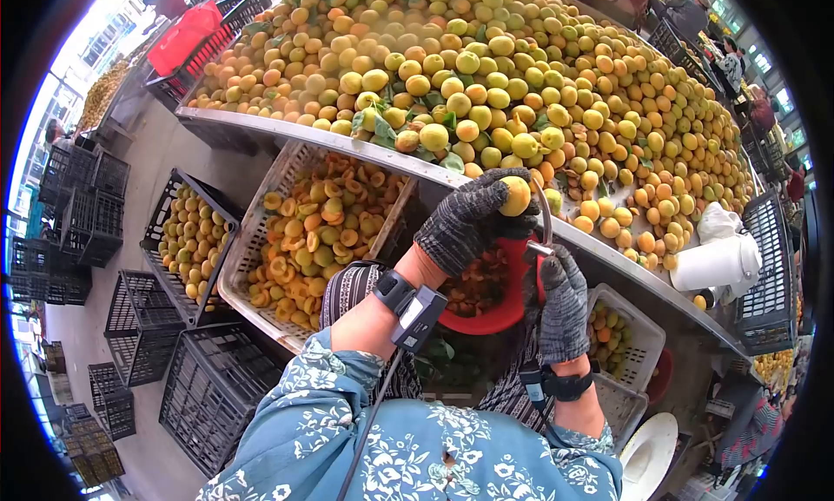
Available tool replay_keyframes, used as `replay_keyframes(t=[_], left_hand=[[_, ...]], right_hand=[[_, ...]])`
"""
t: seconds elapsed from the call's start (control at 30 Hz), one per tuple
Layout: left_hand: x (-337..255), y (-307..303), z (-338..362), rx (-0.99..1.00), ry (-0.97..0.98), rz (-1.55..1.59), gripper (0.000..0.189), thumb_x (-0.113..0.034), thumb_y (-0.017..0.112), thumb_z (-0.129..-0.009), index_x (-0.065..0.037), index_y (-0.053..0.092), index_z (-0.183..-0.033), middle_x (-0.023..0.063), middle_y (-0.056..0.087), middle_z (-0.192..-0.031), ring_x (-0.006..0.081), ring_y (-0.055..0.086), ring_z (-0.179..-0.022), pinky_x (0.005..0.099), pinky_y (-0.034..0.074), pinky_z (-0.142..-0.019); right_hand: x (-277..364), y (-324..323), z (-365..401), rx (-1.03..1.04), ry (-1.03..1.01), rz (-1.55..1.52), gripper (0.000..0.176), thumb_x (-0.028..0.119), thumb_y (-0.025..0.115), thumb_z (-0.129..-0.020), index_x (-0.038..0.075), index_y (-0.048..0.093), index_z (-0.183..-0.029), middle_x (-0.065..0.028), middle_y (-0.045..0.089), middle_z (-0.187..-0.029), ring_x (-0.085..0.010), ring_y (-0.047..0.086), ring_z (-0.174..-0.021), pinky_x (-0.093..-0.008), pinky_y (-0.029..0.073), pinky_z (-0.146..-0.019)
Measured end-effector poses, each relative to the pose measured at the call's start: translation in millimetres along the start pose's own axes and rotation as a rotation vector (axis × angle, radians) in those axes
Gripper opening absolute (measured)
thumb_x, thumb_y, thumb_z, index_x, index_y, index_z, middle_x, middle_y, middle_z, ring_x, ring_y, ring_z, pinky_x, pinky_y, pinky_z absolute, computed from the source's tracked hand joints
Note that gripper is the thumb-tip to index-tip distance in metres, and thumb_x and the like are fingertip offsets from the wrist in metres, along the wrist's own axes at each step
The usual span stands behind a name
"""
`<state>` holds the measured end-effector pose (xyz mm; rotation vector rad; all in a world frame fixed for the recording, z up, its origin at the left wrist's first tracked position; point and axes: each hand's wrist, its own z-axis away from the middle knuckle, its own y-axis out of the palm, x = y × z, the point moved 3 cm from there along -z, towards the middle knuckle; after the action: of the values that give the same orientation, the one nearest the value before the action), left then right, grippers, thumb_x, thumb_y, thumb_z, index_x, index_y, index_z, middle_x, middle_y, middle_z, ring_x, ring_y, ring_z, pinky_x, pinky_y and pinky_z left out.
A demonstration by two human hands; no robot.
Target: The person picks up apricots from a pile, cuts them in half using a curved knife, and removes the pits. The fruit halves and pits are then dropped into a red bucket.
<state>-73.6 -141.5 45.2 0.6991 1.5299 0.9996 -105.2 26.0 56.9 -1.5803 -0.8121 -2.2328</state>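
Observation:
My left hand [465,223], in a dark grey knitted glove, grips a yellow apricot [515,196] between thumb and fingers. My gloved right hand [563,303] is closed around a hooked knife [546,213] with a curved metal blade, which rises close to the right side of that apricot. Most of the knife's handle is hidden by the fingers. Below both hands a red basin [480,325] holds dark orange fruit pieces. Left of it, a white crate [233,280] is filled with split apricot halves [314,232].
A metal-edged table [287,129] in front carries a large heap of whole apricots [486,67]. A black crate [159,214] of apricots stands left, near stacked black crates [213,397]. At right are a white bucket [717,265] and a white crate [647,336]. Other people are in the background.

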Motion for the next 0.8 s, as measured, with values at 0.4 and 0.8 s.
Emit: replay_keyframes(t=[0.4,0.8], left_hand=[[8,0,1,0.001,-0.031,-0.019,0.037,-0.024,0.061,-0.092,-0.004,0.053,-0.122,0.0064,0.062,-0.108,0.0188,0.062,-0.099,0.0344,0.051,-0.09],[23,-36,-5,-0.135,0.154,-0.641,0.031,-0.022,0.053,-0.097,-0.004,0.055,-0.122,0.0032,0.061,-0.111,0.0136,0.058,-0.104,0.0276,0.046,-0.094]], right_hand=[[-12,16,7,-0.052,0.108,-0.153,0.021,0.025,0.06,-0.094,0.01,0.061,-0.109,0.0033,0.058,-0.073,-0.0049,0.048,-0.051,-0.0176,0.036,-0.041],[-21,13,-8,-0.089,0.119,-0.196,0.02,0.032,0.058,-0.095,0.014,0.062,-0.104,0.0059,0.058,-0.077,-0.0042,0.052,-0.057,-0.0171,0.04,-0.048]])
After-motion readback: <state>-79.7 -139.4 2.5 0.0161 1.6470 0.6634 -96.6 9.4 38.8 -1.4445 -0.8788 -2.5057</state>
